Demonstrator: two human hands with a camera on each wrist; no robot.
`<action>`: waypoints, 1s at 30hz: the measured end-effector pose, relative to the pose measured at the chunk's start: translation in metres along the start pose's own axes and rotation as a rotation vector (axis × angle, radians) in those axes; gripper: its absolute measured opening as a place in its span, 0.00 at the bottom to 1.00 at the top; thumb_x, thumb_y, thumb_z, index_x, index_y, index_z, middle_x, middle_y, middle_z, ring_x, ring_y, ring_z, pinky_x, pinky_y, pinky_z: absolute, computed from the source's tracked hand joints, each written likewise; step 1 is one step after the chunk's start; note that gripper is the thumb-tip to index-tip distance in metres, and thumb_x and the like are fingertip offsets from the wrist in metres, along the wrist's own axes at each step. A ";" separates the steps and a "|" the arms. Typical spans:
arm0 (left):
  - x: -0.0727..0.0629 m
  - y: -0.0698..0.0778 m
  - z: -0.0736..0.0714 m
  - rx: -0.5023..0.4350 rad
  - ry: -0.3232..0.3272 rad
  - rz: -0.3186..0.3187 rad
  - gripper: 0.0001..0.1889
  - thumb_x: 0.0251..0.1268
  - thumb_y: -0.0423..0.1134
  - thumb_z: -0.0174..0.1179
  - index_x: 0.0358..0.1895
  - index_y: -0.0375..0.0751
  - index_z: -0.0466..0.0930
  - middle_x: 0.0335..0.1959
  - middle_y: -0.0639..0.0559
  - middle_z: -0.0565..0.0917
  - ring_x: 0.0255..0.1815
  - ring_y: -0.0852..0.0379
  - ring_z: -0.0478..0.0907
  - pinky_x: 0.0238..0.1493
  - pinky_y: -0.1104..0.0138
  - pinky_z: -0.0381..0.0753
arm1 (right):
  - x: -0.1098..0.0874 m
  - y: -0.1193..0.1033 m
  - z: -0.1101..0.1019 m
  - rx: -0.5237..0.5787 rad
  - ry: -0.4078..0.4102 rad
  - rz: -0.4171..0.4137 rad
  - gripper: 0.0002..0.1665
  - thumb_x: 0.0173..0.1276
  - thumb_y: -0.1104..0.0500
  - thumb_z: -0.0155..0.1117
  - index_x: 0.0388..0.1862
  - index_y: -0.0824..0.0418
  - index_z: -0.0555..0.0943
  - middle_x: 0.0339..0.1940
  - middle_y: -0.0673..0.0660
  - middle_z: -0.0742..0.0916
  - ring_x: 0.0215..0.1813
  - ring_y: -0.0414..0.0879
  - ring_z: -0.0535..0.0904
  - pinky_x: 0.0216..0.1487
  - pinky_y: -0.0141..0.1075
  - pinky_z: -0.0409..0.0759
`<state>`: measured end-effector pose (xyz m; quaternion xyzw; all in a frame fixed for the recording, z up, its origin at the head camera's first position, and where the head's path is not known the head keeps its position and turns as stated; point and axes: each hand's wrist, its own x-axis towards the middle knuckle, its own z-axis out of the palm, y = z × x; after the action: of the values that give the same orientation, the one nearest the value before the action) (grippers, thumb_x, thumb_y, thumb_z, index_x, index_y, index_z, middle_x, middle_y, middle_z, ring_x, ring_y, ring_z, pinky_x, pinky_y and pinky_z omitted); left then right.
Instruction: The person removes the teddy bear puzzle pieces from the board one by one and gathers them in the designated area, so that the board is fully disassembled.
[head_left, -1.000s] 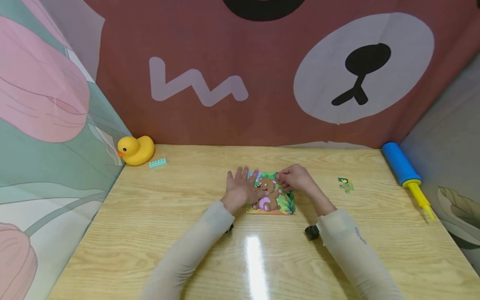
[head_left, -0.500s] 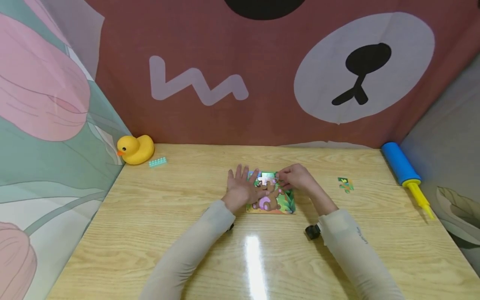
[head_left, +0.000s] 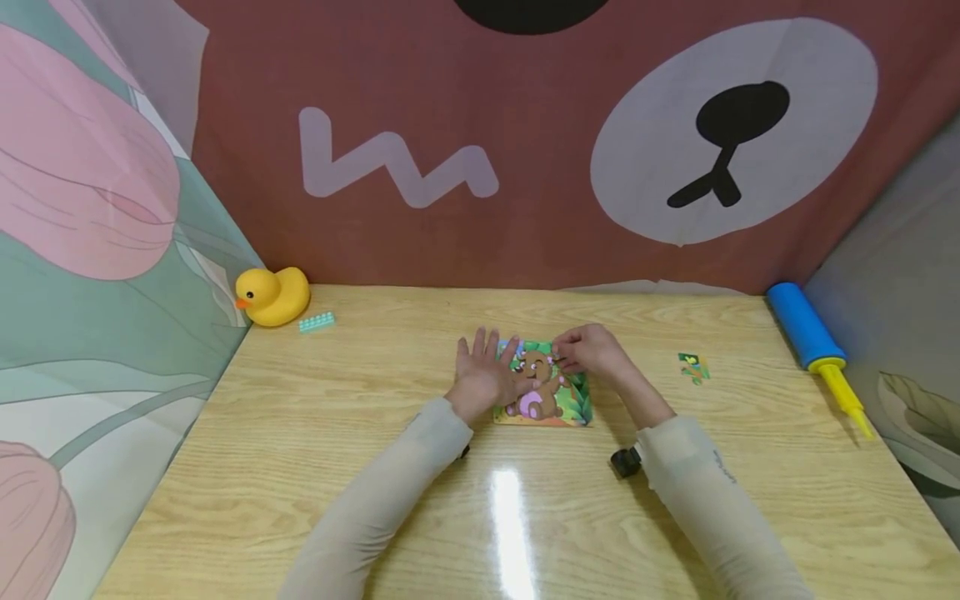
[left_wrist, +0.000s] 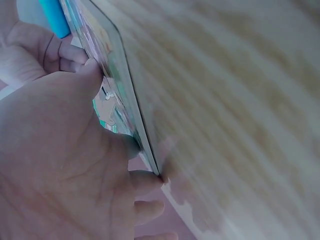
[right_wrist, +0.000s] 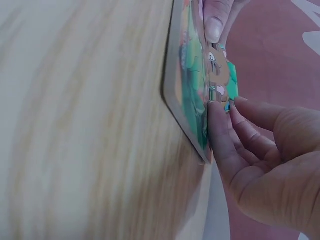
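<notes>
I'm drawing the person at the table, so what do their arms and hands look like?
Both arms have long, pale beige sleeves. The right sleeve has small dark markings, too tiny to read. By the right wrist sits a little black boxy thing; a bit of black shows by the left wrist too. The left hand and right hand wear no gloves.

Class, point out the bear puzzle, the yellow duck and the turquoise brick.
Bear puzzle (head_left: 547, 399): head view, on the printed bear's body.
Yellow duck (head_left: 277, 302): head view, on its body.
Turquoise brick (head_left: 317, 322): head view, on its studded top.
</notes>
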<state>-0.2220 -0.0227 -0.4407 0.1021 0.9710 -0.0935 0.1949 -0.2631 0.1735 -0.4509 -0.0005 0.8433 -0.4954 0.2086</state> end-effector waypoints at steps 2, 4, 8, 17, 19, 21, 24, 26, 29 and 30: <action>0.000 0.000 0.000 0.003 -0.003 -0.001 0.46 0.68 0.80 0.29 0.83 0.66 0.33 0.86 0.51 0.38 0.87 0.48 0.33 0.84 0.46 0.41 | 0.000 0.000 0.001 -0.007 0.005 -0.014 0.18 0.79 0.61 0.56 0.58 0.72 0.80 0.47 0.67 0.88 0.39 0.46 0.87 0.44 0.38 0.89; 0.000 -0.001 0.000 0.004 -0.006 -0.001 0.46 0.68 0.80 0.30 0.83 0.66 0.33 0.86 0.52 0.38 0.86 0.48 0.34 0.84 0.46 0.41 | -0.001 -0.001 0.002 -0.007 0.011 -0.024 0.18 0.79 0.60 0.57 0.58 0.71 0.81 0.45 0.65 0.88 0.38 0.45 0.86 0.43 0.38 0.89; 0.000 -0.002 -0.001 0.006 -0.005 -0.004 0.45 0.68 0.80 0.30 0.83 0.66 0.33 0.86 0.52 0.38 0.87 0.49 0.34 0.84 0.46 0.42 | -0.002 -0.003 0.003 0.009 0.008 -0.056 0.18 0.78 0.59 0.58 0.58 0.70 0.81 0.44 0.63 0.88 0.39 0.46 0.86 0.44 0.39 0.88; 0.001 -0.002 -0.002 -0.033 -0.001 0.005 0.46 0.68 0.79 0.31 0.83 0.65 0.33 0.86 0.51 0.38 0.86 0.49 0.33 0.84 0.46 0.38 | 0.000 0.001 -0.005 0.084 -0.020 -0.049 0.19 0.80 0.59 0.54 0.61 0.70 0.79 0.50 0.66 0.87 0.44 0.48 0.87 0.49 0.40 0.88; 0.001 -0.003 -0.001 -0.027 -0.002 0.002 0.46 0.68 0.79 0.31 0.83 0.64 0.33 0.86 0.51 0.37 0.86 0.49 0.32 0.84 0.47 0.38 | 0.000 0.003 -0.009 0.106 -0.031 -0.045 0.20 0.81 0.59 0.54 0.63 0.70 0.77 0.51 0.67 0.87 0.45 0.48 0.88 0.50 0.40 0.88; 0.000 -0.004 -0.001 -0.023 -0.002 -0.003 0.46 0.68 0.79 0.30 0.83 0.65 0.33 0.86 0.51 0.38 0.86 0.49 0.32 0.84 0.47 0.38 | -0.001 0.006 -0.014 0.134 -0.028 -0.031 0.21 0.81 0.58 0.53 0.65 0.69 0.76 0.52 0.67 0.86 0.45 0.49 0.89 0.50 0.40 0.88; 0.000 -0.004 -0.001 -0.028 0.003 -0.003 0.46 0.68 0.79 0.31 0.83 0.65 0.34 0.86 0.51 0.38 0.86 0.48 0.32 0.84 0.46 0.38 | -0.003 0.011 -0.023 0.148 -0.028 -0.031 0.24 0.82 0.57 0.52 0.68 0.69 0.73 0.54 0.68 0.85 0.47 0.48 0.89 0.51 0.40 0.88; 0.000 -0.004 -0.001 -0.033 0.008 0.002 0.46 0.68 0.79 0.31 0.83 0.65 0.35 0.86 0.50 0.39 0.86 0.47 0.32 0.83 0.44 0.38 | -0.006 0.015 -0.029 0.166 -0.020 -0.029 0.25 0.82 0.56 0.52 0.70 0.70 0.71 0.55 0.68 0.85 0.47 0.47 0.89 0.51 0.39 0.88; 0.000 -0.002 0.000 -0.023 0.011 0.010 0.46 0.68 0.80 0.31 0.83 0.65 0.35 0.86 0.50 0.39 0.86 0.46 0.33 0.83 0.43 0.38 | -0.011 0.023 -0.038 0.203 -0.023 -0.032 0.27 0.82 0.57 0.52 0.72 0.71 0.69 0.53 0.66 0.85 0.46 0.45 0.88 0.52 0.39 0.87; 0.000 -0.002 0.000 -0.019 0.012 0.012 0.46 0.68 0.80 0.31 0.83 0.65 0.35 0.86 0.50 0.39 0.86 0.46 0.33 0.83 0.43 0.38 | -0.013 0.025 -0.041 0.211 -0.023 -0.035 0.27 0.82 0.57 0.51 0.73 0.71 0.68 0.52 0.65 0.86 0.45 0.44 0.88 0.52 0.39 0.87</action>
<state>-0.2224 -0.0242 -0.4406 0.1066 0.9724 -0.0824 0.1908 -0.2601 0.2230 -0.4504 0.0009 0.7837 -0.5850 0.2086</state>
